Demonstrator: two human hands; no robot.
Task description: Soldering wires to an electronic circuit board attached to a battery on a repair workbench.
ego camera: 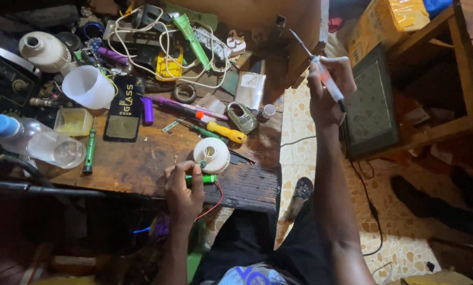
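Note:
My left hand rests on the front of the wooden workbench, gripping a green-handled tool laid flat on the wood. Its fingers touch a round white lamp housing with thin red wire trailing off the bench edge. My right hand is raised off to the right of the bench, above the tiled floor, and holds a soldering iron with its thin tip pointing up and left.
The bench is crowded: a white cup, a white bulb body, a plastic bottle, a yellow-handled screwdriver, tangled white cables, a tape roll. A dark framed panel leans by wooden furniture on the right.

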